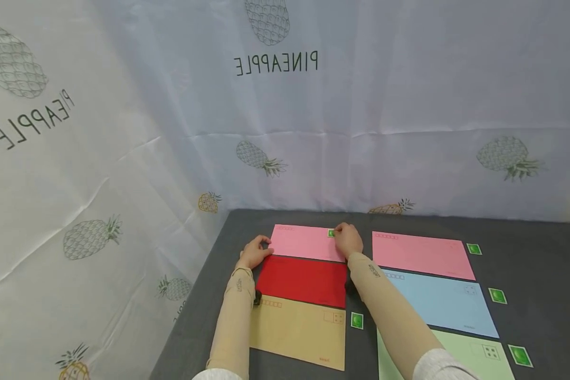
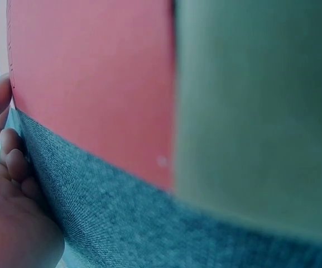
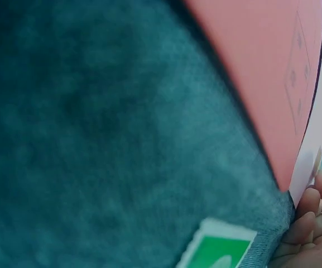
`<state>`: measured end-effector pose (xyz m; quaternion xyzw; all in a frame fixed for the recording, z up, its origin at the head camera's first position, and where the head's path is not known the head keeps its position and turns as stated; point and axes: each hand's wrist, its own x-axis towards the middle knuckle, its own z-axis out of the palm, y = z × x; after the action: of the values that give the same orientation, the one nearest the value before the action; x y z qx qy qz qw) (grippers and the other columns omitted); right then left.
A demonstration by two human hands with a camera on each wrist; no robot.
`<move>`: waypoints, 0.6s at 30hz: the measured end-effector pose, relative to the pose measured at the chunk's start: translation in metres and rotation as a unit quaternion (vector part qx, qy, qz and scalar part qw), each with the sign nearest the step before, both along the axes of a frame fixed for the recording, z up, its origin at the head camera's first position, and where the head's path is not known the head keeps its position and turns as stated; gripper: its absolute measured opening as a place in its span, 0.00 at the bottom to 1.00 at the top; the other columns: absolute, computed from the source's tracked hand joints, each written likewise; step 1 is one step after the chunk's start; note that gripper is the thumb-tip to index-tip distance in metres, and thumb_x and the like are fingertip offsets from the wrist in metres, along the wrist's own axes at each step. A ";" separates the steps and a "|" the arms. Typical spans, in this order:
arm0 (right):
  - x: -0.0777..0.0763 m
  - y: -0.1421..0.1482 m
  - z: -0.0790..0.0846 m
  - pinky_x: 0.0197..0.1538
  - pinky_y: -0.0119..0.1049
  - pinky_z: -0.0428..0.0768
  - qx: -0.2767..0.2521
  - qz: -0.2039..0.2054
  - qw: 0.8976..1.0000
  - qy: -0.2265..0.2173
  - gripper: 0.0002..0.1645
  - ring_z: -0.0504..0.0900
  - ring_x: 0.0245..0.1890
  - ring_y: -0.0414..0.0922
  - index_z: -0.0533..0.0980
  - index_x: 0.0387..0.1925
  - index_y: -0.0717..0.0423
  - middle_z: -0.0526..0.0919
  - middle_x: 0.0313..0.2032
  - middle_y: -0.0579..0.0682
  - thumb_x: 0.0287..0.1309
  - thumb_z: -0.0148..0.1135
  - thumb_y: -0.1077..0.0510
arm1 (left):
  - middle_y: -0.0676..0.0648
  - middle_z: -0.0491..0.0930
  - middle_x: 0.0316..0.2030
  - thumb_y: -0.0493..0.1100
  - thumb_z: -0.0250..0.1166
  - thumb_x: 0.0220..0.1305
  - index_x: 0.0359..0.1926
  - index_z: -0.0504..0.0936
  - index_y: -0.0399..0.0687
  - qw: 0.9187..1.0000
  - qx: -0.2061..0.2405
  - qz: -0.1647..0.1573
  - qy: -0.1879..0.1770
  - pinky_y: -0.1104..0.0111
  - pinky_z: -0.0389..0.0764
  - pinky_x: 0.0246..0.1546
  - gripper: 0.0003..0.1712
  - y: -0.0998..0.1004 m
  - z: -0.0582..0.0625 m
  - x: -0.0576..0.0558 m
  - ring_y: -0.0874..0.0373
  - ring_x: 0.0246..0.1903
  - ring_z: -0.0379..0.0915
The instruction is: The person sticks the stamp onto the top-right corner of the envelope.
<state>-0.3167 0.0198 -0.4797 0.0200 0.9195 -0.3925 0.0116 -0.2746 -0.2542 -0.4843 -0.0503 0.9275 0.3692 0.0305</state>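
At the back left of the dark tabletop lies a pink envelope (image 1: 304,244). My left hand (image 1: 253,252) rests at its left edge, thumb and forefinger apart, fingertips on the paper. Over its upper right corner my right hand (image 1: 349,240) pinches a green postage stamp (image 1: 331,233) between thumb and fingers. In the right wrist view only the thin edge of that stamp (image 3: 318,161) shows at the fingertips. Just in front of the pink envelope is a red envelope (image 1: 301,281), which fills much of the left wrist view.
A tan envelope (image 1: 296,332) lies nearest, a green stamp (image 1: 357,320) beside it. To the right are a second pink envelope (image 1: 420,254), a blue envelope (image 1: 439,301) and a pale green envelope (image 1: 475,345), each with a stamp alongside. A white pineapple-print curtain (image 1: 337,105) hangs behind.
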 end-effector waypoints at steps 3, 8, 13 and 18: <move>0.002 -0.001 0.002 0.51 0.50 0.74 -0.012 -0.003 1.000 0.000 0.16 0.76 0.46 0.56 0.76 0.47 0.62 0.77 0.45 0.62 0.66 0.50 0.57 | 0.50 0.66 0.21 0.49 0.64 0.58 0.45 0.76 0.53 1.000 0.006 0.001 -0.001 0.54 0.56 0.43 0.14 -0.001 0.002 0.002 0.56 0.23 0.63; 0.002 0.004 0.000 0.50 0.51 0.74 -0.017 0.001 1.000 0.008 0.16 0.77 0.46 0.57 0.76 0.46 0.62 0.78 0.45 0.62 0.65 0.50 0.56 | 0.51 0.65 0.21 0.45 0.62 0.60 0.47 0.76 0.51 1.000 0.000 0.013 -0.018 0.56 0.55 0.43 0.14 0.005 0.004 0.002 0.57 0.23 0.62; -0.002 0.007 -0.005 0.49 0.50 0.74 -0.039 0.001 0.999 0.001 0.16 0.78 0.45 0.56 0.75 0.47 0.61 0.79 0.46 0.61 0.66 0.49 0.55 | 0.52 0.64 0.22 0.46 0.62 0.61 0.48 0.75 0.52 1.000 -0.013 0.013 -0.021 0.57 0.55 0.43 0.15 0.007 0.003 0.003 0.59 0.23 0.61; -0.005 0.010 -0.006 0.51 0.50 0.73 -0.081 0.002 0.997 -0.010 0.17 0.76 0.47 0.56 0.74 0.49 0.60 0.78 0.49 0.61 0.66 0.48 0.54 | 0.52 0.64 0.22 0.47 0.62 0.60 0.49 0.75 0.52 1.000 -0.013 0.016 -0.017 0.57 0.55 0.43 0.15 0.004 0.000 -0.001 0.58 0.23 0.60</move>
<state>-0.3214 0.0300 -0.4853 0.0211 0.8844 -0.4657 0.0235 -0.2754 -0.2501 -0.4840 -0.0722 0.9304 0.3570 0.0397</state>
